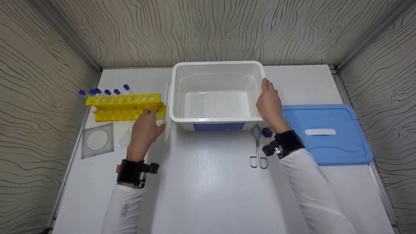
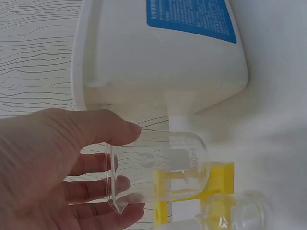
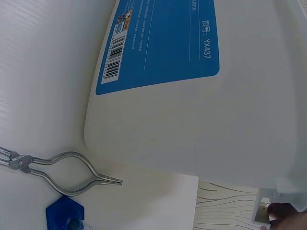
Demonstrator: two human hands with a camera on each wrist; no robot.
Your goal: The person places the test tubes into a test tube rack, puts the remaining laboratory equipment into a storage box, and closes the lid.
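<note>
A person's left hand (image 1: pixel 145 127) curls its fingers around a clear glass beaker (image 2: pixel 158 170) lying on its side just left of the white plastic tub (image 1: pixel 217 66), while the right hand (image 1: pixel 269 102) rests with straight fingers against the tub's right wall.

Both arms wear long white sleeves, the left sleeve (image 1: pixel 122 208) carrying small grey lettering near the cuff. Each wrist bears a black strap: the left strap (image 1: pixel 131 172) shows a red tag, the right strap (image 1: pixel 286 143) a black camera mount.
</note>
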